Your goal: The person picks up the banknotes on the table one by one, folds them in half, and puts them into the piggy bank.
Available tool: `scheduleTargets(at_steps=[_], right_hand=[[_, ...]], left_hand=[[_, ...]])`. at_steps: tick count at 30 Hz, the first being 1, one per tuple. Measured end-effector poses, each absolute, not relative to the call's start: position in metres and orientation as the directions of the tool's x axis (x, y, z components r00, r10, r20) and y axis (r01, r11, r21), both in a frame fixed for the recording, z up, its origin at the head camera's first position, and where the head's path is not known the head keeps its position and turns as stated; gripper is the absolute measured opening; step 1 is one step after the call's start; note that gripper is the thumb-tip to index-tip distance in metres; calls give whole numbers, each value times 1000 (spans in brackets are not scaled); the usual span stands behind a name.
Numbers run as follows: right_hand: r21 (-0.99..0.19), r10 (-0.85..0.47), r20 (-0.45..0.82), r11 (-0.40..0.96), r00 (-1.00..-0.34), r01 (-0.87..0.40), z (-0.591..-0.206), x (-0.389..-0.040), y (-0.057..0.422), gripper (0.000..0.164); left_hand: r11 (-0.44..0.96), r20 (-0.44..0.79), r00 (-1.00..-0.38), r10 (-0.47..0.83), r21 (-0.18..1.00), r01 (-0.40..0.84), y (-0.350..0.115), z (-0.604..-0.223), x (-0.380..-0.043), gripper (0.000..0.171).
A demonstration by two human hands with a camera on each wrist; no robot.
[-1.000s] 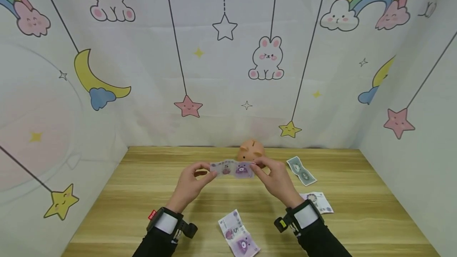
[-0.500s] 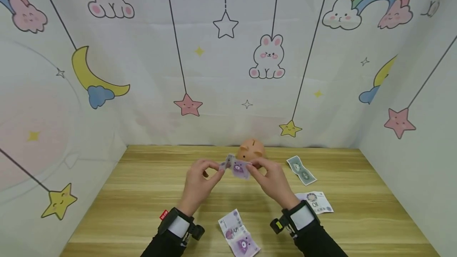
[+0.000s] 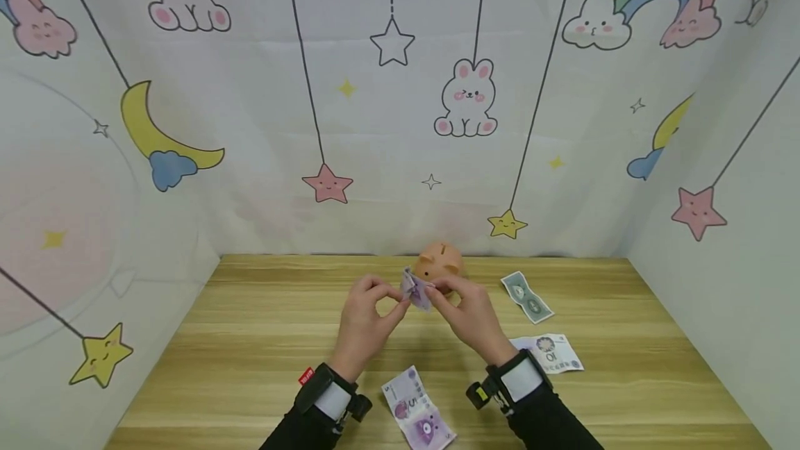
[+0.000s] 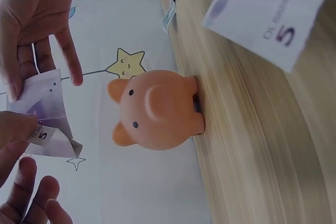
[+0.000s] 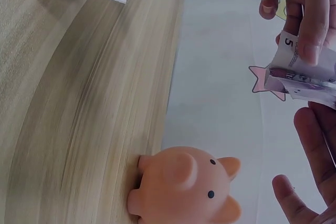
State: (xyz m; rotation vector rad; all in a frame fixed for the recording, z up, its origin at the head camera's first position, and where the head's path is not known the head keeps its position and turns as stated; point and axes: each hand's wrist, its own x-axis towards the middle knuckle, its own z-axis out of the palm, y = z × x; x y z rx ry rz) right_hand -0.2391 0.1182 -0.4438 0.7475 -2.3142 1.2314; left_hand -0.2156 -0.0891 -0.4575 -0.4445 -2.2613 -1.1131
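Purple play banknote (image 3: 415,290) marked 5 is held up between both hands above the table, bent over on itself with its ends brought close. My left hand (image 3: 367,325) pinches one end between thumb and finger. The other end is pinched by my right hand (image 3: 470,314). In the left wrist view the banknote (image 4: 50,114) shows a folded-over flap with the 5. Just behind the hands, an orange piggy bank (image 3: 439,259) with a slot on top stands at the table's back edge, partly covered by the right fingers in the head view.
A second purple 5 banknote (image 3: 419,410) lies creased on the wooden table (image 3: 269,339) near the front. A green banknote (image 3: 528,297) lies back right, and a white-and-purple 10 banknote (image 3: 559,354) is beside the right wrist. A printed cloth wall (image 3: 269,221) rises behind.
The left hand has moved right toward the right hand. The banknote between them has gone from stretched nearly flat to folded over. The other notes and piggy bank have stayed put.
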Motion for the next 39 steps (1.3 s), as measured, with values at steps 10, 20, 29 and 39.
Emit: scheduleTargets(at_steps=[10, 20, 29, 39], right_hand=[[-622, -268, 590, 452, -762, -640, -444, -239, 115, 4], [-613, -282, 609, 426, -741, -665, -446, -238, 116, 5], [-638, -299, 576, 417, -761, -647, -441, -233, 115, 10], [-653, -282, 571, 415, -771, -634, -442, -232, 113, 10]], left_hand=[[630, 672, -737, 75, 541, 557, -79, -455, -215, 16], [650, 698, -710, 89, 500, 572, -76, -454, -217, 18], [697, 714, -692, 109, 442, 565, -74, -450, -216, 21], [723, 735, -666, 126, 392, 569, -72, -447, -214, 22]])
